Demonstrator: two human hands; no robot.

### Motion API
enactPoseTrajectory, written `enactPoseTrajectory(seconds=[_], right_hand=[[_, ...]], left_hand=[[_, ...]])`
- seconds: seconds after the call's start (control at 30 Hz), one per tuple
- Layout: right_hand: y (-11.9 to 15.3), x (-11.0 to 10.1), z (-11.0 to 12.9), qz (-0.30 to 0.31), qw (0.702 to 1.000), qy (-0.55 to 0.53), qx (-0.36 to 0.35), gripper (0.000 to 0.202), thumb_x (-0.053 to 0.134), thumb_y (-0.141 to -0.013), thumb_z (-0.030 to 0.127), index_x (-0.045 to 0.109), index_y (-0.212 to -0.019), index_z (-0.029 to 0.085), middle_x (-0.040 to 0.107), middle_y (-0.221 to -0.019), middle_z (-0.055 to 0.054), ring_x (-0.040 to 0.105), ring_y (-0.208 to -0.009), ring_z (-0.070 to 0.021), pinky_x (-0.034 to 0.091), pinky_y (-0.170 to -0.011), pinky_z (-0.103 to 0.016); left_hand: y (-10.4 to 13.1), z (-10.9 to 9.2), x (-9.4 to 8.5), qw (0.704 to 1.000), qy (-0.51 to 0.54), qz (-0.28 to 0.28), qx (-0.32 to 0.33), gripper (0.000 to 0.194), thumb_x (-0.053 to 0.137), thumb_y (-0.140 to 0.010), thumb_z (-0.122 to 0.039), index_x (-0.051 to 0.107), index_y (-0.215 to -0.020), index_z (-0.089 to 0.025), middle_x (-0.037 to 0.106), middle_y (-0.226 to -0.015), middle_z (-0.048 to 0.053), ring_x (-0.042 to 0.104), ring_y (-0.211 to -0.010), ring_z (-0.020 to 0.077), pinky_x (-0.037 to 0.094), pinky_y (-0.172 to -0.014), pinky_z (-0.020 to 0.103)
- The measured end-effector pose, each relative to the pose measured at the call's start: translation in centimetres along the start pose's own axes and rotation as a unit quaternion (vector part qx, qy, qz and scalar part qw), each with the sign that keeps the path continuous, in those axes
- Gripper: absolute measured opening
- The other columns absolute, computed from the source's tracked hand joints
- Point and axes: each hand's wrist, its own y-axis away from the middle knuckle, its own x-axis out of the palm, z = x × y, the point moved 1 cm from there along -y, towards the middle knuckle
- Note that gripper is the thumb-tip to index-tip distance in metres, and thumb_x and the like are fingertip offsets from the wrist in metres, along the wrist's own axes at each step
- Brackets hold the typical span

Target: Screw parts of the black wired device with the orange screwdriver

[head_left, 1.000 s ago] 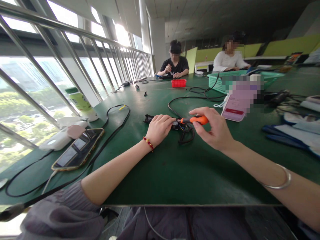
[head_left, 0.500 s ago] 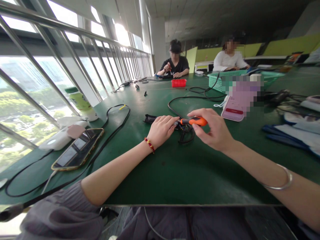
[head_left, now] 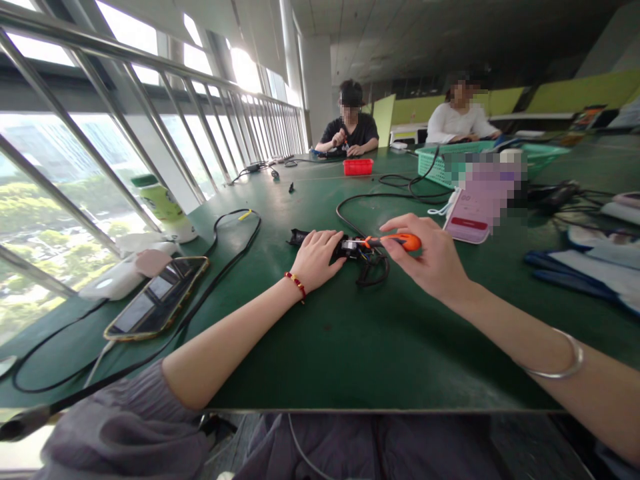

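My left hand (head_left: 315, 259) is closed over a long black device (head_left: 299, 237) lying on the green table, pressing it down. The device's bared end with small parts and thin coloured wires shows to the right of my thumb. In my right hand (head_left: 434, 257) is a screwdriver (head_left: 407, 241) with an orange and black handle, held lightly between the fingers. It lies nearly level, its shaft pointing left over the bared end; whether its tip touches anything, I cannot tell. A black cord (head_left: 374, 283) loops just below the wired end.
To the left lie a phone (head_left: 157, 300), a white power strip (head_left: 107, 277) and a green bottle (head_left: 165, 210). Farther back are a red tray (head_left: 358, 167) and a green basket (head_left: 435, 167). A pink phone (head_left: 467, 223) and gloves (head_left: 595, 267) lie right. Two people sit beyond.
My left hand has slid a little left along the device, uncovering more of its wired end. My right hand has shifted slightly right with the screwdriver.
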Motion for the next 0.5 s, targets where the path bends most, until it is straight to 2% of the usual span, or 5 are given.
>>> enactPoseTrajectory(seconds=[0.13,0.2,0.33,0.5], right_hand=[[-0.01,0.08,0.03,-0.006,1.0,0.002,-0.016,0.015,0.052,-0.081,0.032,0.056,-0.092,0.022,0.064,-0.075,-0.001,0.058,-0.07,-0.0165,0.046,-0.073,-0.032],[0.02,0.1,0.06,-0.014,0.999,-0.007,-0.029,0.022,0.054,-0.078,0.027,0.054,-0.099,0.021,0.063,-0.075,0.0,0.058,-0.07,-0.0165,0.046,-0.074,-0.032],[0.14,0.15,-0.04,-0.026,0.998,-0.032,-0.042,0.037,0.054,-0.073,0.019,0.049,-0.109,0.021,0.064,-0.091,-0.003,0.059,-0.082,-0.0184,0.047,-0.077,-0.034],[0.25,0.29,-0.35,-0.013,1.0,-0.027,0.01,0.035,0.054,-0.076,0.027,0.049,-0.11,0.021,0.062,-0.084,-0.003,0.059,-0.078,-0.0189,0.047,-0.077,-0.035]], left_hand=[[-0.3,0.67,-0.39,0.999,0.008,0.03,0.026,0.046,0.048,-0.086,-0.029,0.044,-0.129,-0.013,0.054,-0.127,0.009,0.048,-0.115,0.022,0.033,-0.103,0.038],[-0.41,0.85,-0.56,0.999,0.01,0.037,0.027,0.045,0.048,-0.087,-0.028,0.045,-0.128,-0.012,0.055,-0.126,0.01,0.048,-0.114,0.0218,0.035,-0.102,0.037],[-0.44,0.96,-0.53,0.999,0.009,0.04,0.027,0.044,0.051,-0.086,-0.027,0.047,-0.126,-0.011,0.055,-0.126,0.01,0.049,-0.114,0.0225,0.036,-0.102,0.037],[-0.43,1.01,-0.35,0.999,0.015,0.032,0.026,0.042,0.051,-0.086,-0.027,0.048,-0.125,-0.013,0.055,-0.126,0.01,0.05,-0.113,0.0216,0.036,-0.102,0.037]])
